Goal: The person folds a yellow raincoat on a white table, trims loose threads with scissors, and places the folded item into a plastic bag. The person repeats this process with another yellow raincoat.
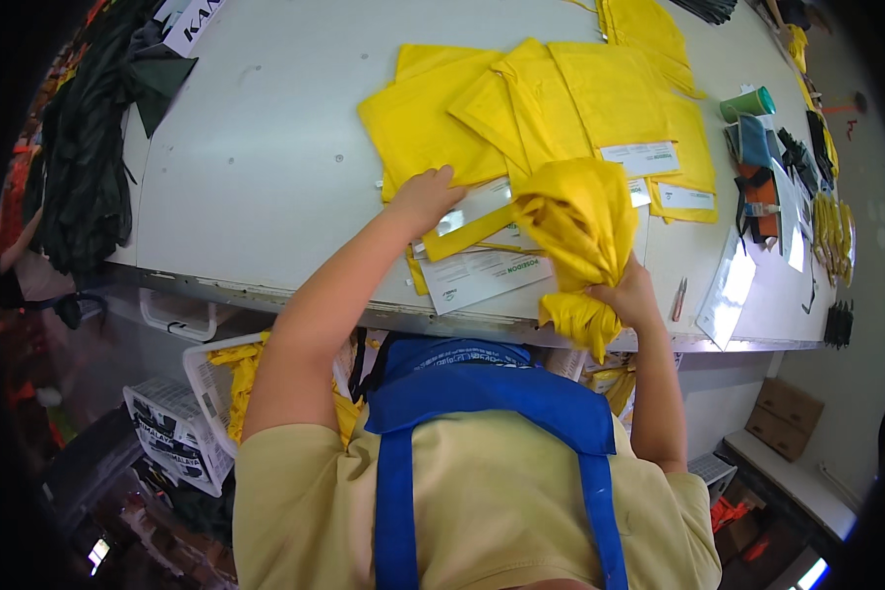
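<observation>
My right hand (629, 297) is closed around a bunched yellow fabric bag (585, 211), raised above the table's near edge. The cloth bulges out above my fist and hangs loose below it. My left hand (426, 204) is at the near edge of a flat yellow pouch (428, 123), its fingers bent and pinching there. Beside it lie a clear-fronted strip of packaging and a white printed card (477, 277). Several more flat yellow pouches (615, 93) overlap behind, some with white cards showing at their near edges.
Dark green fabric (88, 147) is heaped at the table's left end. To the right lie a small snipping tool (679, 300), a glossy sheet (728, 290), a green cup (747, 104) and assorted tools. A white basket (199, 383) with yellow fabric stands below the table at left.
</observation>
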A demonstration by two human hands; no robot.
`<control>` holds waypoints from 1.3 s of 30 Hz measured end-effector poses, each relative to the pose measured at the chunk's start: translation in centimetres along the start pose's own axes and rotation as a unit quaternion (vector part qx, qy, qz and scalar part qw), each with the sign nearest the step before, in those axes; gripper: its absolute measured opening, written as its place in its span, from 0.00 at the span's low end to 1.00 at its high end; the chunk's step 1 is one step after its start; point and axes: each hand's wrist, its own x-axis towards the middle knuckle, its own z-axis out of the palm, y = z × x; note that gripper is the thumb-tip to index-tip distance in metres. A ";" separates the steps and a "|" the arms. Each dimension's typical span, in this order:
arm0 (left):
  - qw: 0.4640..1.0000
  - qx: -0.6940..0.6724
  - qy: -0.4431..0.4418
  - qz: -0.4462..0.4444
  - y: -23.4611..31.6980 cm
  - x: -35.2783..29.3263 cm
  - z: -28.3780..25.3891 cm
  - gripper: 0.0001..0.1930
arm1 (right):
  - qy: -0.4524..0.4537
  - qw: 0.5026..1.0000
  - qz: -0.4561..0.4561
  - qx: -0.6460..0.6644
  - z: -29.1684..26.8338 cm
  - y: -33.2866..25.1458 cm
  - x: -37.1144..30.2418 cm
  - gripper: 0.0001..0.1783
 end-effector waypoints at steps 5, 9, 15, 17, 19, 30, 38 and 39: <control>0.988 0.010 0.153 -0.016 -0.3 -4.7 -1.4 0.18 | -0.233 0.958 -0.139 -0.090 3.0 -6.5 -0.1 0.42; 0.983 -0.001 0.176 0.056 -0.4 -7.0 -4.6 0.17 | -0.276 0.936 -0.169 -0.142 4.7 -8.8 2.9 0.44; 0.990 -0.017 0.137 -0.001 0.4 -9.1 -5.3 0.19 | -0.130 0.987 -0.037 -0.086 4.4 -7.9 3.1 0.47; 0.973 -0.024 0.229 0.004 4.1 -8.4 -5.4 0.18 | -0.090 0.993 -0.044 -0.066 5.5 -6.5 2.4 0.47; 0.960 -0.047 0.274 0.011 7.9 -8.5 -4.6 0.18 | -0.064 0.996 -0.047 -0.029 6.4 -5.9 1.9 0.46; 0.957 -0.072 0.280 -0.037 9.0 -4.8 -8.3 0.22 | -0.070 0.987 -0.082 -0.116 8.5 -11.6 -0.1 0.51; 0.967 -0.074 0.189 -0.156 7.7 -1.3 -9.8 0.10 | -0.011 0.928 -0.240 -0.283 8.8 -11.6 -1.8 0.48; 0.970 -0.063 0.174 -0.155 7.4 -1.0 -9.6 0.09 | -0.008 0.927 -0.240 -0.289 8.8 -11.6 -1.8 0.47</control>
